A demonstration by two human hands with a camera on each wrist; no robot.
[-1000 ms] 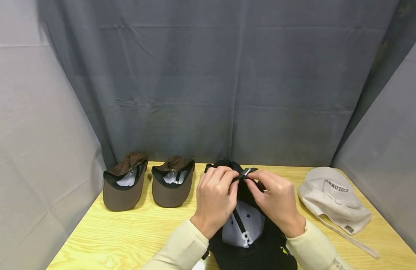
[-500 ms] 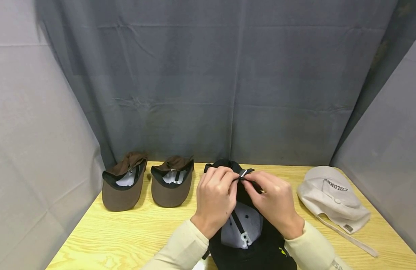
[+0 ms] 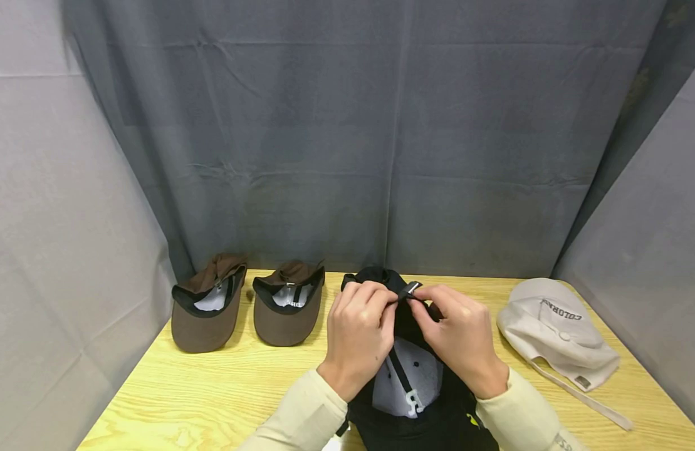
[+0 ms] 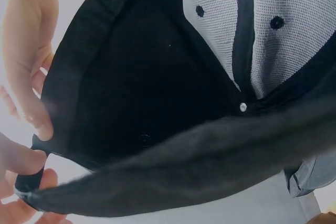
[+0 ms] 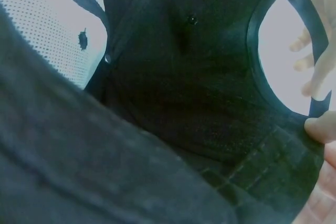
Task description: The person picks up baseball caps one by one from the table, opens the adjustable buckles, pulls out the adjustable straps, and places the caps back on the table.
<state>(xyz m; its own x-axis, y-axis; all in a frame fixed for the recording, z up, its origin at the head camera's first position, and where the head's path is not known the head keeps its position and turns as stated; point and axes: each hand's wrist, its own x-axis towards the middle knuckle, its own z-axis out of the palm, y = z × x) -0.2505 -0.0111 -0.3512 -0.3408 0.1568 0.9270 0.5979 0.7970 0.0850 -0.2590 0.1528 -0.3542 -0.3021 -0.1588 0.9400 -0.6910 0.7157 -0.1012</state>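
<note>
In the head view a black cap (image 3: 420,429) lies upside down, its brim toward me and its grey mesh lining (image 3: 403,382) showing. My left hand (image 3: 358,335) pinches the left part of the cap's back strap (image 3: 406,292). Thumb and forefinger of my right hand (image 3: 460,335) pinch the strap's other side, beside a small silvery buckle (image 3: 413,287). Both wrist views look into the black cap's dark inside (image 4: 142,93), with fingers at the strap (image 5: 317,51) along the edge. Fingertips partly cover the strap in the head view.
Two brown caps (image 3: 206,329) (image 3: 287,322) sit upturned at the back left of the wooden table (image 3: 212,401). On the right lies a beige cap (image 3: 556,332) with a long loose strap (image 3: 598,410). Grey cloth (image 3: 291,144) hangs behind, and pale cloth walls stand at both sides.
The buckle and strap shift slightly left, then back right between my fingertips. Less of the strap's free end sticks out on the right now. Both hands stay almost in place.
</note>
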